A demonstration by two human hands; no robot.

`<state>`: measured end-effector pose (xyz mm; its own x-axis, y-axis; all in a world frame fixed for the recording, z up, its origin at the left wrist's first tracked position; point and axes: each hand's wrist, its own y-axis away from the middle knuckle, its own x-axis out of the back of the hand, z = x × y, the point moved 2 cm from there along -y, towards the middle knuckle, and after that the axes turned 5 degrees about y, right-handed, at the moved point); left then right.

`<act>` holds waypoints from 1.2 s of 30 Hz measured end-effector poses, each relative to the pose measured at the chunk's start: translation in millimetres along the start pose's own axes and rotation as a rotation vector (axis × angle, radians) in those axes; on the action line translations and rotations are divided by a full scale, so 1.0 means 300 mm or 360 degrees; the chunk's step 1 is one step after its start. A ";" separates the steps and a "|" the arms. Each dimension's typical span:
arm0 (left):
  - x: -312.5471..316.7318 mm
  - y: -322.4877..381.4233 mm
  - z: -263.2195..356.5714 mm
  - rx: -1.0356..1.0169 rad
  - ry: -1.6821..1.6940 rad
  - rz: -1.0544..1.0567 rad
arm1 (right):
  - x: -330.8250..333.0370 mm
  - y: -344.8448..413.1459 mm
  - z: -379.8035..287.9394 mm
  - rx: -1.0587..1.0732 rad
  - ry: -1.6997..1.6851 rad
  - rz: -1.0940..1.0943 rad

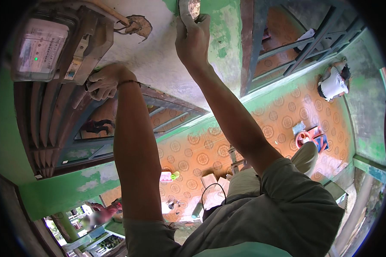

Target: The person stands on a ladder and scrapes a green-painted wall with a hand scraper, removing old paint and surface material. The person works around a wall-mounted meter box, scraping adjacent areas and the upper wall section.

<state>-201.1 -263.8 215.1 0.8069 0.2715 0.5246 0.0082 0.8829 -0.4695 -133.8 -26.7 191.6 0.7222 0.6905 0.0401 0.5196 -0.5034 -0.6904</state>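
My right hand (193, 43) is raised against the wall, its fingers closed around a flat tool with a worn metal blade (194, 8), probably a scraper; its top runs out of view. Around it the wall (225, 45) shows patchy green paint and bare grey plaster. My left hand (106, 82), a dark cord bracelet at its wrist, is curled below the breaker box (83, 48) at the top of the brown wooden window frame (80, 99). Whether its fingers grip the frame or only rest there is unclear. An electricity meter (41, 48) with a lit green light adjoins the breaker box.
Frayed wires stick out of a wall hole (140, 27). Far below is a patterned tile floor (202, 157), with a wooden ladder (234, 157) by my legs. A red bucket (304, 138) stands near a crouching person (334, 82). Another person in red (106, 213) is at lower left.
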 end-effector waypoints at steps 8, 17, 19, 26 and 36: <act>-0.038 -0.009 -0.018 -0.0105 0.0088 0.0095 | 0.017 0.057 0.090 0.0055 0.0044 -0.0174; -0.056 -0.023 -0.028 -0.0131 0.0107 0.0177 | 0.049 0.112 0.142 -0.0098 0.0202 -0.0533; -0.043 -0.013 -0.025 -0.0096 0.0129 0.0138 | 0.059 0.112 0.144 -0.0116 0.0214 -0.0575; -0.011 0.002 -0.010 -0.0092 0.0043 -0.0010 | 0.002 -0.191 -0.049 0.0318 0.0063 -0.0184; -0.021 -0.004 -0.017 0.0084 0.0208 -0.0074 | 0.075 -0.118 0.036 0.0182 0.0237 -0.0452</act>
<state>-203.1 -268.6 208.8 0.8765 0.1806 0.4462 0.0192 0.9131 -0.4073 -140.9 12.2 209.1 0.6192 0.7070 0.3417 0.6610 -0.2344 -0.7128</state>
